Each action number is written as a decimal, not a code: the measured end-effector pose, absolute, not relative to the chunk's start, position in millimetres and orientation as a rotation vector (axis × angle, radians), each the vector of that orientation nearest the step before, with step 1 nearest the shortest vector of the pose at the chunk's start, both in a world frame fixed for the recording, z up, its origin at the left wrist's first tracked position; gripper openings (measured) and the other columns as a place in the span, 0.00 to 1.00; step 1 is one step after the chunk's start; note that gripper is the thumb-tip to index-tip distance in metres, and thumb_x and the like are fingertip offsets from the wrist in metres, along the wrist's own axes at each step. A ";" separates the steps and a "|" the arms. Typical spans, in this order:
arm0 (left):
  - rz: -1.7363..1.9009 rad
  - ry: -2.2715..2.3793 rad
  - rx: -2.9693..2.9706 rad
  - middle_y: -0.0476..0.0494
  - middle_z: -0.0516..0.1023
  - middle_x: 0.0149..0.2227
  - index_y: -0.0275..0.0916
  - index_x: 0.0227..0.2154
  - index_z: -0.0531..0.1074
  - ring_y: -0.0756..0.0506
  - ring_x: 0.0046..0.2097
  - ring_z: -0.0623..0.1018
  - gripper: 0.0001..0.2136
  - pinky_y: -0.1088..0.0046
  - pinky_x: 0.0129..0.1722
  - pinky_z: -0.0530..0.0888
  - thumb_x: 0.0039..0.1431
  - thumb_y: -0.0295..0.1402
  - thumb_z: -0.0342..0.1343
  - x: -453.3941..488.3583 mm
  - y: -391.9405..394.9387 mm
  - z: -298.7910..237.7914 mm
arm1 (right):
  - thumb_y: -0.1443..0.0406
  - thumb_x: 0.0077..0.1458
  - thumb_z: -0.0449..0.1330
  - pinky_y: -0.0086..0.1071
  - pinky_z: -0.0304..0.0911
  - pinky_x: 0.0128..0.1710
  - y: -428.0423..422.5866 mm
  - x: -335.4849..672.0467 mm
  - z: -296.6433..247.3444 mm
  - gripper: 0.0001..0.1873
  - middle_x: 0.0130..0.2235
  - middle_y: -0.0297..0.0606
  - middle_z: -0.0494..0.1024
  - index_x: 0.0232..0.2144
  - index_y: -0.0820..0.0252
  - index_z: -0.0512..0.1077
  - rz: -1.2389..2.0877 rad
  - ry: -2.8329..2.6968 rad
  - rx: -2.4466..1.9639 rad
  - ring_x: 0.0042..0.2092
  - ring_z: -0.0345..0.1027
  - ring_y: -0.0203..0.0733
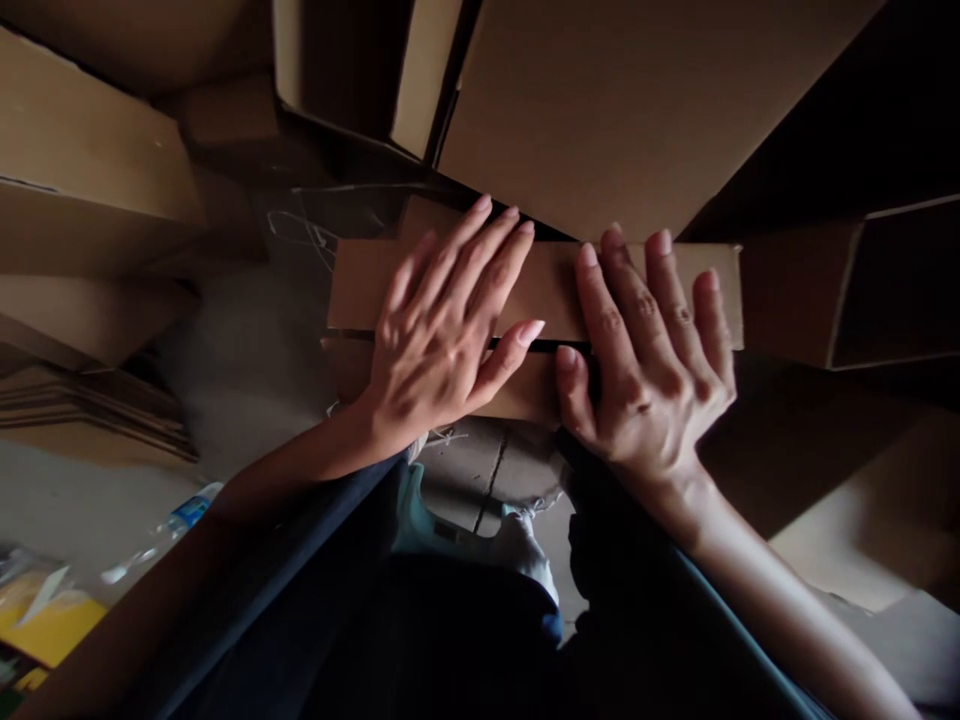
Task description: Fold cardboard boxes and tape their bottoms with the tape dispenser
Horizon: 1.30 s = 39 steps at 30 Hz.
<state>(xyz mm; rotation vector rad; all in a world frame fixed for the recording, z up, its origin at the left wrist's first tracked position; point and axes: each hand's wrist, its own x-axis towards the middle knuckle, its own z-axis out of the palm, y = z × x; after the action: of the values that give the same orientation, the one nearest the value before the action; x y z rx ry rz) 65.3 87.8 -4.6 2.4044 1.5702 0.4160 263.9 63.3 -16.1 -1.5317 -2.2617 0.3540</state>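
A long, narrow cardboard box [555, 290] lies crosswise in front of me, with a dark seam running between its two top flaps. My left hand [446, 330] rests flat on its left part, fingers stretched out and pointing away. On the right part lies my right hand [656, 360], palm down with its fingers spread. Both thumbs are near the seam. The palms hide parts of the flaps, and neither hand is wrapped round anything.
A tall cardboard box [615, 110] stands just beyond my hands. More cartons [90, 130] are at the left, above folded cardboard [82, 410]. Another open box [840, 280] is at the right. A plastic bottle [169, 525] lies on the floor. Loose string [300, 225] trails nearby.
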 end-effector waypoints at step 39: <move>0.373 1.415 2.431 0.38 0.79 0.60 0.43 0.62 0.75 0.33 0.60 0.76 0.27 0.50 0.63 0.65 0.73 0.50 0.41 73.4 176.0 -7.7 | 0.57 0.72 0.44 0.50 0.54 0.69 116.7 264.4 -25.3 0.29 0.65 0.49 0.73 0.68 0.62 0.66 0.204 -2.201 -1.566 0.69 0.63 0.52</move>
<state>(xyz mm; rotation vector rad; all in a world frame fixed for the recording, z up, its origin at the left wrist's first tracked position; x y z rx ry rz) 73.4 176.0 -7.7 2.4312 1.4148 0.3726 264.4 116.7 -25.3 -1.5660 -2.2006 0.2039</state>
